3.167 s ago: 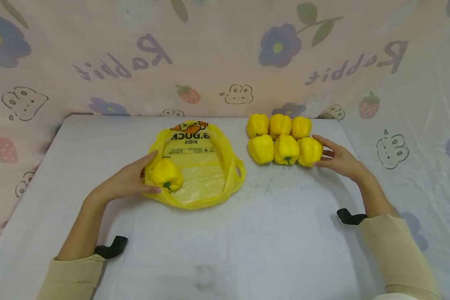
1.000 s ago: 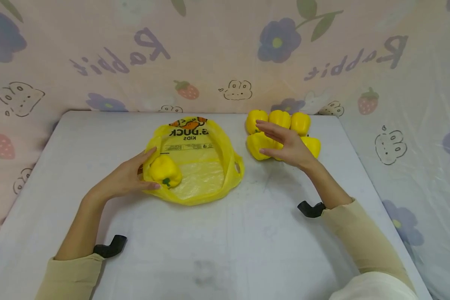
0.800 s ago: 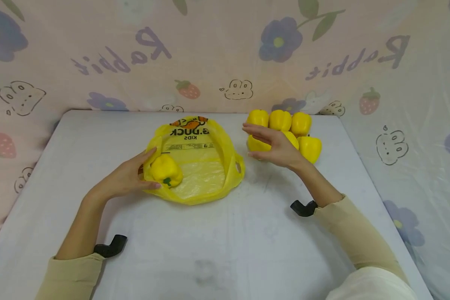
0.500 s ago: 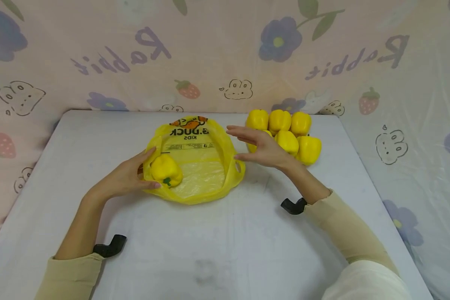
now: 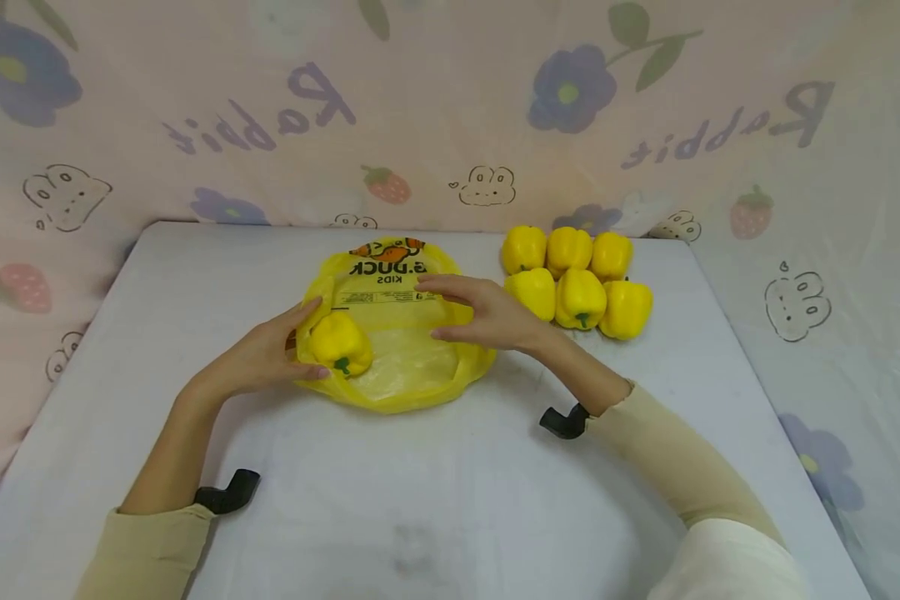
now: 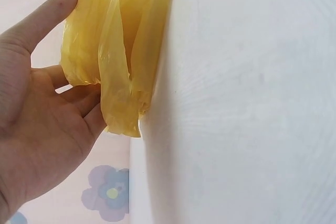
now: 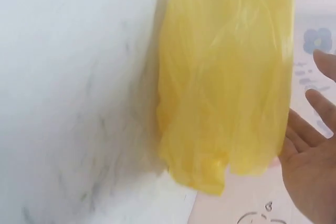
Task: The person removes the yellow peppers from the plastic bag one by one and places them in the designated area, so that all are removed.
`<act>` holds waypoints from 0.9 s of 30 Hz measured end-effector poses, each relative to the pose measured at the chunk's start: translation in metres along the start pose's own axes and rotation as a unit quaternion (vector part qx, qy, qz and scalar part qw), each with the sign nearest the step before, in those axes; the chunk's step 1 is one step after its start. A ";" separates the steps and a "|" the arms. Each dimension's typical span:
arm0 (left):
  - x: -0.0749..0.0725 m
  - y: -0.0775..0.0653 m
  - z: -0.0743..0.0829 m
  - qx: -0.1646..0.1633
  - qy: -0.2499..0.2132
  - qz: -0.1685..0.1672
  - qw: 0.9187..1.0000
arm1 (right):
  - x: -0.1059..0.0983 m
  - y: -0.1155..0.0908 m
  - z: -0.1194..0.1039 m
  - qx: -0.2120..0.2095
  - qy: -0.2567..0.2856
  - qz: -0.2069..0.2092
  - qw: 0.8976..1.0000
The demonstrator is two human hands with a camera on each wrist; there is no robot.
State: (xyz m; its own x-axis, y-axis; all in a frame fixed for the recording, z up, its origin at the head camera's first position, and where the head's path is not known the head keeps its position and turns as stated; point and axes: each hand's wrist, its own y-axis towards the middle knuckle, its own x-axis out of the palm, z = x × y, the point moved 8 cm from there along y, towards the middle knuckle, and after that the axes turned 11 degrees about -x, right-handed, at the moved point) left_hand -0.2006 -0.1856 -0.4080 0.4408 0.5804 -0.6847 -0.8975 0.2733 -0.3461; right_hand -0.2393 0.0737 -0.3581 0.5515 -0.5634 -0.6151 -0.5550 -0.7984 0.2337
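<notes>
A yellow plastic bag (image 5: 412, 392) printed with a duck lies mouth open on the white table in the head view. My left hand (image 5: 262, 358) holds its left side, thumb at the front of the rim and forefinger farther back. The left wrist view shows that hand (image 6: 47, 108) around the bag's folds (image 6: 118, 56). Inside, by the left hand, sits a yellow bell pepper (image 5: 341, 342) with a green stem. My right hand (image 5: 487, 312) reaches over the bag's right side, fingers spread, holding nothing. In the right wrist view it (image 7: 310, 166) is beside the bag (image 7: 226, 77).
Several more yellow bell peppers (image 5: 579, 298) stand in two rows at the back right, just beyond the right hand. A patterned cloth (image 5: 420, 100) hangs behind the white table (image 5: 450, 500). Black wrist devices (image 5: 228, 492) jut from both sleeves.
My right hand has come away from the pepper at the right end of the front row and moved left across the peppers to over the bag. My left hand stays at the bag's side.
</notes>
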 end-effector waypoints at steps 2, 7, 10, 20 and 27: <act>0.000 0.001 0.000 -0.004 0.001 0.002 1.000 | 0.007 0.006 -0.002 0.002 -0.002 -0.011 1.000; -0.001 0.001 0.000 -0.006 0.000 0.003 1.000 | 0.025 0.022 -0.005 0.003 0.010 -0.031 0.999; -0.001 0.001 0.000 -0.004 -0.001 0.002 1.000 | 0.034 0.029 -0.007 -0.001 0.013 -0.033 0.999; 0.000 0.002 0.001 0.004 -0.001 -0.001 1.000 | 0.054 0.046 0.001 0.038 0.008 -0.001 0.999; 0.001 0.003 0.001 0.007 -0.005 -0.003 1.000 | 0.071 0.055 0.007 0.071 0.028 -0.005 0.997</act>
State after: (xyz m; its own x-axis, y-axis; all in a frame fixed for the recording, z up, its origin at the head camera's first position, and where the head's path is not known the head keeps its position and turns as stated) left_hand -0.2030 -0.1833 -0.4090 0.4468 0.5867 -0.6754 -0.8946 0.2879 -0.3417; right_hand -0.2350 -0.0092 -0.3940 0.5893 -0.5689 -0.5736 -0.6289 -0.7688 0.1163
